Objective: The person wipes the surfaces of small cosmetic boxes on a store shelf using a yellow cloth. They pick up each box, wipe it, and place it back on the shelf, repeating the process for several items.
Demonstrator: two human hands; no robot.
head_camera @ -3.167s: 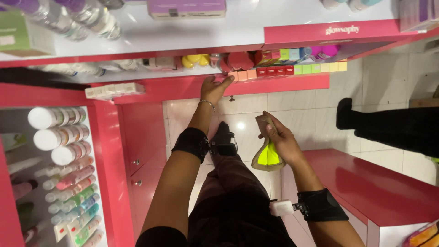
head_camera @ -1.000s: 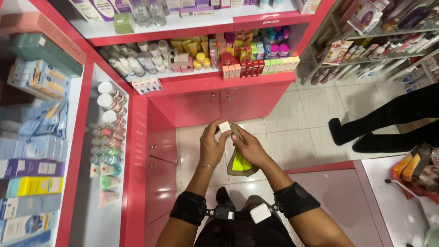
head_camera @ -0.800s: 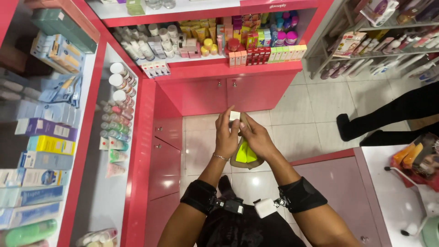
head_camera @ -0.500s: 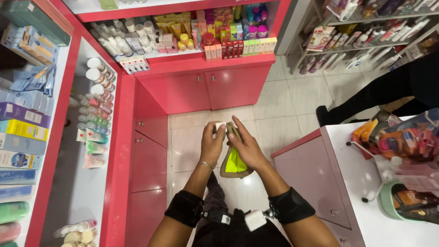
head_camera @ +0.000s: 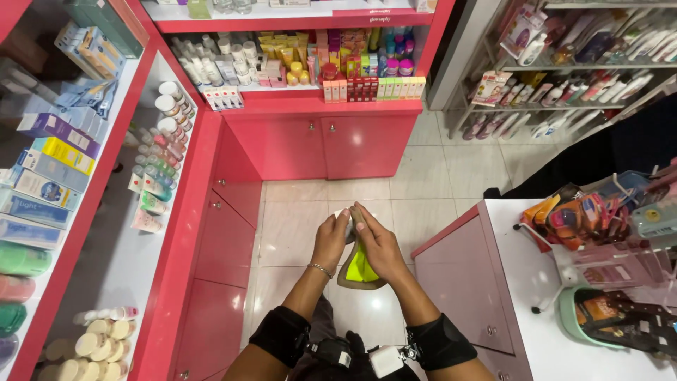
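Shop interior, red shelving (head_camera: 233,106), tiled floor (head_camera: 423,176). Left hand (head_camera: 331,240) and right hand (head_camera: 377,243) meet at chest height over floor, fingers touching. Right grip closed round brown cloth (head_camera: 360,279) with yellow-green inner face, cloth hanging below palm. Left grip pinched on small pale item (head_camera: 343,214) at fingertips, pressed against cloth, apparently for wiping; item largely hidden. Boxed goods on shelf ahead. White table (head_camera: 543,282) at right carries display rack (head_camera: 599,219), well apart from hands.
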